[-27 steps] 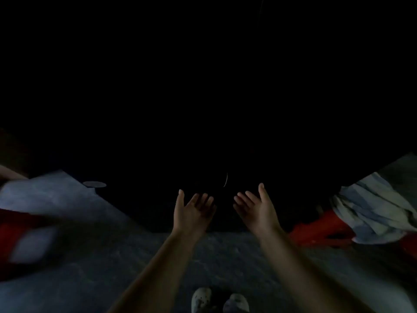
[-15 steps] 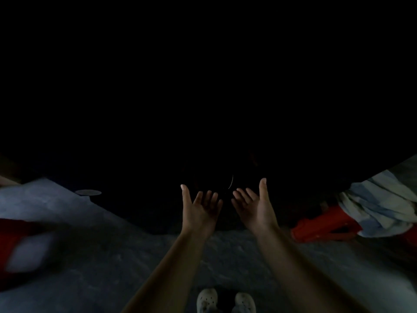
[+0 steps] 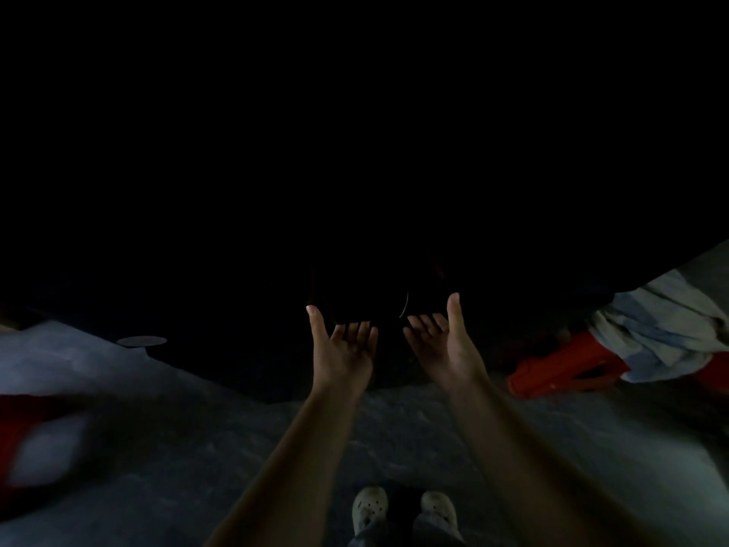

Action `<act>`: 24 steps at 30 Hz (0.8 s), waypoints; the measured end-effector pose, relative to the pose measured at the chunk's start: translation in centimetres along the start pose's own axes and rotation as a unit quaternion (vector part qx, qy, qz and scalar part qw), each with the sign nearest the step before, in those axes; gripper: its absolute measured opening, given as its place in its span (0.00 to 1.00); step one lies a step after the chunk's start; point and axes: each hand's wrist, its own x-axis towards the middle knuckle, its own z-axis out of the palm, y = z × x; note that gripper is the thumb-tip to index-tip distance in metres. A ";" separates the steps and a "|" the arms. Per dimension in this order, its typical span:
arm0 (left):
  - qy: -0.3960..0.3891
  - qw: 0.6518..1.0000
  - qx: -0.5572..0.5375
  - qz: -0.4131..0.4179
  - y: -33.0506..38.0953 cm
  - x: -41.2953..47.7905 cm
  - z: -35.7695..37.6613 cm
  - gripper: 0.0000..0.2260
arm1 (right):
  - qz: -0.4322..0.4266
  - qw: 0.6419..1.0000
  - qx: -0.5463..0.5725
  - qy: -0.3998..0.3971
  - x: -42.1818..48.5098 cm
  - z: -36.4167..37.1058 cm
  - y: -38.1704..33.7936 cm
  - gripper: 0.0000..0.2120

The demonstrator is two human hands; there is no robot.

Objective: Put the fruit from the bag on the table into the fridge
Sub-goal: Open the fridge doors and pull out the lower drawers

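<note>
The scene is very dark. My left hand (image 3: 342, 349) and my right hand (image 3: 443, 341) reach forward side by side, palms up, fingers spread, thumbs raised, nothing in them. Just beyond the fingertips lies a black mass with a thin curved glint (image 3: 404, 305); what it is I cannot tell. No bag, fruit, table or fridge can be made out in the darkness.
Grey stone floor (image 3: 236, 448) runs under my arms, my white shoes (image 3: 402, 507) at the bottom. A red object (image 3: 564, 369) with pale blue-white cloth (image 3: 662, 333) lies at right. A blurred red-and-white thing (image 3: 35, 436) sits at left, a small grey disc (image 3: 142, 341) farther back.
Both hands have risen and moved forward toward the dark mass, thumbs lifting. The view has shifted slightly; shoes show more.
</note>
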 end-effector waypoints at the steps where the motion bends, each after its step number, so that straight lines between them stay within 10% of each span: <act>1: -0.002 1.000 0.003 0.001 0.0 0.1 -0.1 0.39 | -0.001 1.000 0.002 0.002 0.1 0.1 0.0 0.70; 6: -0.006 1.000 0.019 0.001 0.5 0.1 -0.4 0.38 | -0.001 1.000 0.001 0.005 0.8 0.1 0.2 0.29; 14: -0.006 0.998 0.059 0.017 0.1 -0.3 -0.1 0.37 | 0.032 0.999 -0.004 0.022 1.2 0.0 -0.5 0.47; 24: -0.002 0.998 0.054 0.020 0.2 -0.2 -0.5 0.41 | 0.035 0.998 -0.013 0.047 0.2 0.2 -1.0 0.38</act>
